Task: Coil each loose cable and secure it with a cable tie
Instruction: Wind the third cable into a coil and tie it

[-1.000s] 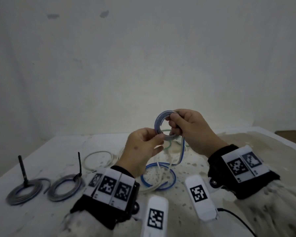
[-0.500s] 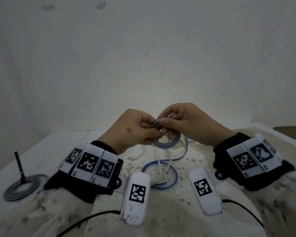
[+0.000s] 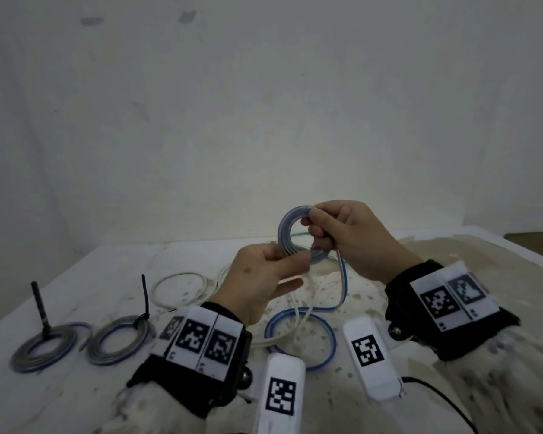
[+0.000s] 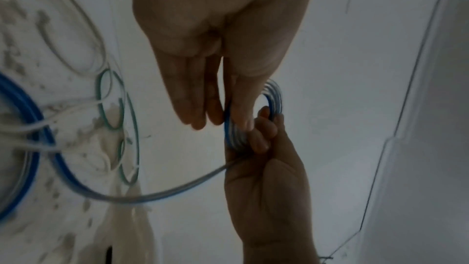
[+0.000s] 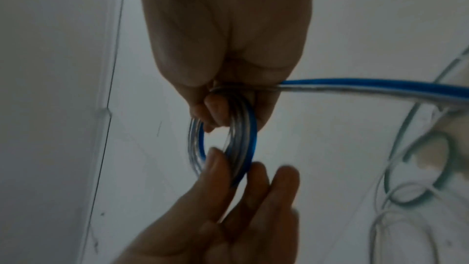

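Note:
A blue-and-clear cable coil stands upright in the air between both hands. My right hand grips its upper right side, fingers curled through the ring. My left hand pinches the lower edge between thumb and fingers. The loose tail drops from the right hand to a wide loop on the table. The left wrist view shows the left hand pinching the coil. In the right wrist view the right hand holds the coil and the tail leads off right.
Two finished coils lie at the left of the white table, each with a black cable tie sticking up. A loose white cable and a green cable lie behind the hands. The wall is close behind.
The left hand has swung from over the coil back down to its lower edge. The coil has risen and turned upright. More tail is wound on.

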